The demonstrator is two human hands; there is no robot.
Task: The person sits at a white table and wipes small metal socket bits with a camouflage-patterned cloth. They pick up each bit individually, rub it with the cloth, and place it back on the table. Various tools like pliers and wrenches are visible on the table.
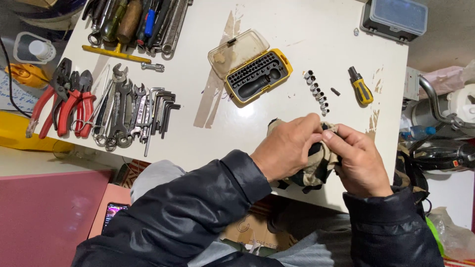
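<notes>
My left hand (289, 146) and my right hand (358, 160) meet over the near edge of the white table (307, 39). Both pinch a camouflage-patterned cloth (319, 165) bunched between them; whatever small part lies inside the cloth is hidden by my fingers. Just beyond my hands lies a row of small metal sockets (316, 91), with one loose dark bit (335, 91) beside it. A stubby yellow-and-black screwdriver (361, 88) rests to the right of the sockets. An open yellow bit case (255, 74) with a black driver handle sits further left.
Red-handled pliers (64, 104), a row of wrenches (121, 111) and hex keys (166, 109) lie at the table's left. More screwdrivers and spanners (138, 22) sit at the far left. A grey organiser box (394, 19) stands at the far right corner. A phone (113, 212) lies below.
</notes>
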